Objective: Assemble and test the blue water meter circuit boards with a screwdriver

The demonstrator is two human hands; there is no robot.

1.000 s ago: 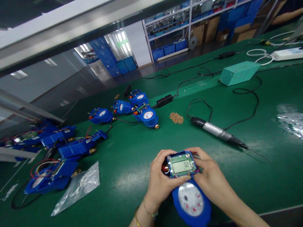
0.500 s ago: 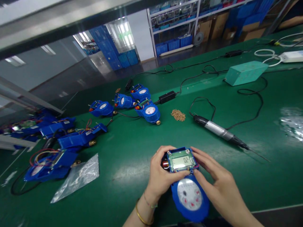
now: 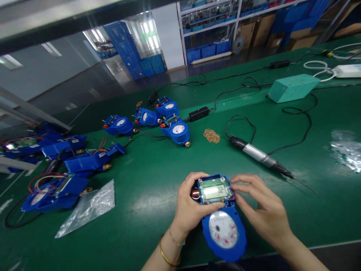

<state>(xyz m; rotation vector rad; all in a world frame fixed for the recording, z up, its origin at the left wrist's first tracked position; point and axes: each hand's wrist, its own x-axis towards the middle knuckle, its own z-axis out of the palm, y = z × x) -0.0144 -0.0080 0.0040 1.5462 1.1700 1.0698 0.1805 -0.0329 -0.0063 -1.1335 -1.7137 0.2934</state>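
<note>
A blue water meter (image 3: pixel 224 232) with a white dial and a green circuit board carrying an LCD screen (image 3: pixel 215 191) lies at the near edge of the green bench. My left hand (image 3: pixel 189 207) grips its left side, thumb laid under the board. My right hand (image 3: pixel 262 212) rests at the board's right edge, fingers spread, fingertips touching the housing.
An electric screwdriver (image 3: pixel 261 158) with a black cable lies right of centre. A small heap of brass screws (image 3: pixel 211 136) sits beyond it. Several blue meters (image 3: pixel 175 130) and opened housings (image 3: pixel 90 161) spread to the left, beside a clear plastic bag (image 3: pixel 87 208). A teal box (image 3: pixel 291 87) stands far right.
My right hand has loosened from the board's right side and its fingers have spread. The left hand keeps its hold. The view has shifted slightly.
</note>
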